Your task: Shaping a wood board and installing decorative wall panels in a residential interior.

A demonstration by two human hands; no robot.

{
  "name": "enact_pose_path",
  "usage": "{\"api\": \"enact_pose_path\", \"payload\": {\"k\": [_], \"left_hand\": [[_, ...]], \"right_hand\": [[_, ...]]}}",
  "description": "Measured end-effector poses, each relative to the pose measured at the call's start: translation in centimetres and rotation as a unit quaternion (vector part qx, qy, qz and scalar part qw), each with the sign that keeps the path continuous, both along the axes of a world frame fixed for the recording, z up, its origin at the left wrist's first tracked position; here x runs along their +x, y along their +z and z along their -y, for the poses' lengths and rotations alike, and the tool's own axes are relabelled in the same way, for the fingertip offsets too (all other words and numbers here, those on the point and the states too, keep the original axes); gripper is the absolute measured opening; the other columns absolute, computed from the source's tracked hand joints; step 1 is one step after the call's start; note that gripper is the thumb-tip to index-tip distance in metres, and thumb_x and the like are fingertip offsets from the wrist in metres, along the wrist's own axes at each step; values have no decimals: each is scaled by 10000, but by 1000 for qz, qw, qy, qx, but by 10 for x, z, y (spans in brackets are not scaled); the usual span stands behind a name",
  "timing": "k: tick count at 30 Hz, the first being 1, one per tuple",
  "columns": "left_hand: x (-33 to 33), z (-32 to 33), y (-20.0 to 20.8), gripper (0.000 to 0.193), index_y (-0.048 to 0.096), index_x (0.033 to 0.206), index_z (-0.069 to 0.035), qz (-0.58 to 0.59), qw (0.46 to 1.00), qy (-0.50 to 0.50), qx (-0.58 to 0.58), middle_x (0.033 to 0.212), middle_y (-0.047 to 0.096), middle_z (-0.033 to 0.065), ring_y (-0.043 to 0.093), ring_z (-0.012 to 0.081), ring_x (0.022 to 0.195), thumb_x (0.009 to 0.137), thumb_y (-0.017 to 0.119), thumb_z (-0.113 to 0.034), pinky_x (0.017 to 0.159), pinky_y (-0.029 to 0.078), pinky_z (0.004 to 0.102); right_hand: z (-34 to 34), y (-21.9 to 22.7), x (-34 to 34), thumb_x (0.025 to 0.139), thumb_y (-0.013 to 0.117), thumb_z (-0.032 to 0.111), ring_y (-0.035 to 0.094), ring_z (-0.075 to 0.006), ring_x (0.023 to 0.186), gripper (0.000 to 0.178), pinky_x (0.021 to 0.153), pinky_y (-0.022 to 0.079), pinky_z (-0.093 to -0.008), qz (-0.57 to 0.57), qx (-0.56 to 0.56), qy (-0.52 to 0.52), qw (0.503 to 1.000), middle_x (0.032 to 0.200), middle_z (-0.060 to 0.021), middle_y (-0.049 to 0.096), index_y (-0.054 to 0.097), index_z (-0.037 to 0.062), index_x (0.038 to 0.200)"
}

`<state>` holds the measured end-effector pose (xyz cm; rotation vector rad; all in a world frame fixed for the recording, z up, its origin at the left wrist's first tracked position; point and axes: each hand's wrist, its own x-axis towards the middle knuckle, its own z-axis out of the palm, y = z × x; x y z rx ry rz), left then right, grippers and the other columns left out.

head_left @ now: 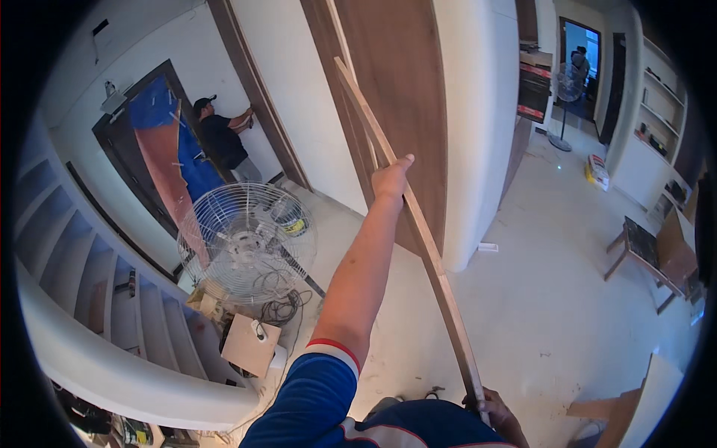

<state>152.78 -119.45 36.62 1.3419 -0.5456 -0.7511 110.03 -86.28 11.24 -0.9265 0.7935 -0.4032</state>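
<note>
A long, narrow wooden strip (432, 254) slants across the middle of the view, its far end up in front of a brown wood panel (396, 67) on the wall. My left arm is stretched out, and my left hand (391, 178) is closed around the strip partway up. Low down, beside my body, my right hand (499, 414) grips the strip near its lower end; part of that hand is hidden. Whether the strip's far end touches the wall, I cannot tell.
A large wire-caged fan (246, 239) stands on the left, with cables (284, 306) and a board (250, 345) near it. Beyond, a co-worker (224, 138) reaches to a brown door frame. Curved stairs (82, 254) fill the far left; a wooden stool (642, 243) stands right.
</note>
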Motion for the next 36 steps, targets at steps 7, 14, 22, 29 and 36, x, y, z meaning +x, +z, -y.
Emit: {"api": "enact_pose_path", "payload": {"k": [7,14,22,29,36], "left_hand": [[125,80,21,652,661,1104,124,-13,998,2,-68,1111,686,234,664,322,1027,720,879,-356,923,514,414],[199,151,38,598,697,1044,96,-5,999,28,-43,1065,702,214,676,306,990,707,895,-357,906,522,406],[312,276,71,764,618,1199,107,43,995,82,-35,1194,671,251,655,334,1103,699,896,-399,980,500,385],[413,368,132,790,537,1277,89,-62,989,41,-131,1223,611,220,633,384,1073,741,896,-368,864,544,588],[466,403,191,726,500,1340,37,49,989,-13,-142,1250,630,218,655,372,1089,845,774,-417,926,505,598]], "right_hand": [[110,15,84,653,771,523,636,-239,943,770,784,524,-348,-12,-4,34,999,1040,-134,649,616,-27,1168],[198,25,176,643,784,504,632,-250,943,780,812,512,-353,-1,6,37,999,1055,-145,649,606,-41,1172],[315,59,280,599,808,522,637,-227,900,804,787,524,-353,18,-2,45,999,1013,-135,660,613,-25,1156],[460,95,369,634,809,462,631,-205,889,747,764,518,-330,49,-19,82,995,1009,-125,657,604,-13,1172],[581,113,426,614,830,414,550,-160,838,670,749,443,-294,69,-59,119,989,950,-45,588,629,4,1105]]}}
